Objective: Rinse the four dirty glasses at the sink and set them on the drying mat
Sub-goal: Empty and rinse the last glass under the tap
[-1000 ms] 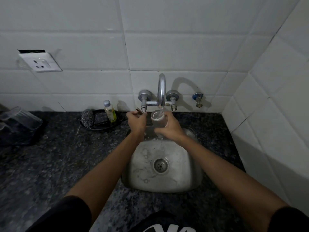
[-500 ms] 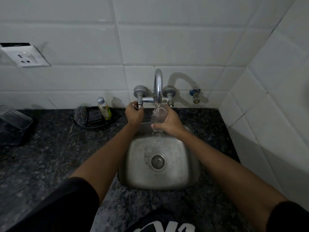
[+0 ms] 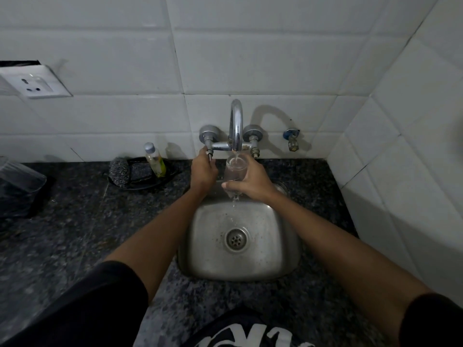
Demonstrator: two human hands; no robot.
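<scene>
Steel sink [image 3: 200, 246] in dark granite counter [image 3: 75, 221]. Right hand [image 3: 250, 182] grips glass [image 3: 234, 169] under running faucet [image 3: 236, 126]; left hand [image 3: 204, 170] pinches left tap handle [image 3: 209, 156]. Soap bottle [image 3: 154, 160], scrubber [image 3: 119, 169] in black tray [image 3: 150, 184] left; wall socket [image 3: 35, 82].

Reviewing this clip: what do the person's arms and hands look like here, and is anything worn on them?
Both forearms are bare, with short black sleeves ending above the elbows. The left hand and right hand are bare: no gloves, and no rings, watch or bands show. At the bottom edge, a black garment carries large white lettering, cut off by the frame.
</scene>
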